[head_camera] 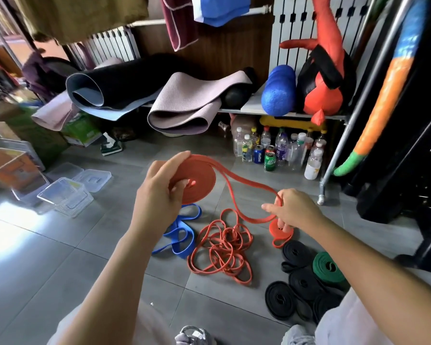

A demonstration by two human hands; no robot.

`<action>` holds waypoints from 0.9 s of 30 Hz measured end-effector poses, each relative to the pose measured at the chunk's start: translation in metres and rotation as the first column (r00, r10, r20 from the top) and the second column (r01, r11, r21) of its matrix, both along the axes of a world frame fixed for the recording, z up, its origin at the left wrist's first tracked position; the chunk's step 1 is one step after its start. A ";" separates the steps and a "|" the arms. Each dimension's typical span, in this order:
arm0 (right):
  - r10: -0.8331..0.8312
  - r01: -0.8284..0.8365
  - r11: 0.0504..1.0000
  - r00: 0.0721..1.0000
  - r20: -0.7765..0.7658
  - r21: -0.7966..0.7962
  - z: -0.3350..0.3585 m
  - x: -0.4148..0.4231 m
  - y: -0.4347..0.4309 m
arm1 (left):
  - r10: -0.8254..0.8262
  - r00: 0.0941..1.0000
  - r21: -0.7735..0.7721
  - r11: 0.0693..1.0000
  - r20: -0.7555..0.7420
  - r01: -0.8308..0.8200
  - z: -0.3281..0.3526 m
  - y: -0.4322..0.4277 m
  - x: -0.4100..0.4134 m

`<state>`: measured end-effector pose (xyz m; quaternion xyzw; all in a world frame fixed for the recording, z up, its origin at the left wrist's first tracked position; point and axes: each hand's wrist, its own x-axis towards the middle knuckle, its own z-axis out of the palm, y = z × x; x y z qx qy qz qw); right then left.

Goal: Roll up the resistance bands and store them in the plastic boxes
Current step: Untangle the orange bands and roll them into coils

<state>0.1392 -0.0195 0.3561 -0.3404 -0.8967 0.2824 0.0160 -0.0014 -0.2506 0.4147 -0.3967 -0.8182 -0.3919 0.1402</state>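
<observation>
Head view showed the job roughly midway. Boxes [67, 202] stood open at the left, well apart from the bands, the nearest apparently empty. A red tangle [224, 245] and a blue band [182, 245] lay unrolled on the floor [60, 257]. Black rolls [280, 300], a green roll [327, 267] and a small red roll [275, 229] (none boxed yet) waited nearby. The left hand [159, 192] gripped a nearly wound red coil [197, 180], while the right hand [294, 210] held its tail [246, 181] looped over curled fingers. Only "PEPSI" on a blue can [258, 155] was readable.
</observation>
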 end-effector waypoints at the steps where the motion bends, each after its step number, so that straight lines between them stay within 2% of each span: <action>1: 0.021 -0.021 1.000 0.999 0.038 0.016 0.002 0.000 0.000 | -0.022 1.000 -0.026 0.999 -0.011 0.021 -0.002 0.004 0.002; 5: 0.126 -0.176 0.971 0.950 0.285 0.159 0.007 0.001 -0.001 | -0.098 0.993 -0.110 0.990 -0.062 0.090 -0.008 0.019 0.014; 7: 0.195 -0.235 0.965 0.940 0.279 0.116 0.011 0.002 -0.001 | -0.134 0.985 -0.149 0.982 -0.109 0.117 -0.011 0.024 0.018; 8: 0.220 -0.237 0.969 0.953 0.210 0.063 0.015 0.003 -0.001 | -0.151 0.980 -0.171 0.977 -0.126 0.128 -0.013 0.027 0.020; 10: 0.240 -0.242 0.966 0.970 -0.037 -0.086 0.027 0.001 -0.004 | -0.188 0.971 -0.204 0.966 -0.145 0.157 -0.014 0.031 0.024; 12: 0.214 -0.289 0.932 0.926 -0.310 -0.219 0.033 -0.003 -0.009 | -0.225 0.962 -0.218 0.958 -0.156 0.188 -0.016 0.034 0.028; 14: 0.141 -0.308 0.906 0.866 -0.479 -0.290 0.035 -0.005 -0.015 | -0.244 0.961 -0.193 0.957 -0.133 0.216 -0.018 0.036 0.030; 16: 0.096 -0.314 0.894 0.832 -0.547 -0.321 0.039 -0.003 -0.018 | -0.242 0.969 -0.105 0.966 -0.045 0.236 -0.018 0.036 0.031; 22: 0.082 -0.367 0.859 0.786 -0.612 -0.356 0.051 -0.004 -0.021 | -0.249 0.943 0.126 0.966 0.220 0.226 -0.014 0.036 0.033; 24: 0.071 -0.353 0.871 0.779 -0.623 -0.342 0.052 -0.003 -0.023 | -0.259 0.918 0.141 0.964 0.300 0.226 -0.011 0.035 0.033; 27: 0.128 -0.319 0.913 0.816 -0.564 -0.253 0.050 -0.001 -0.024 | -0.223 0.909 0.021 0.973 0.352 0.231 -0.008 0.035 0.031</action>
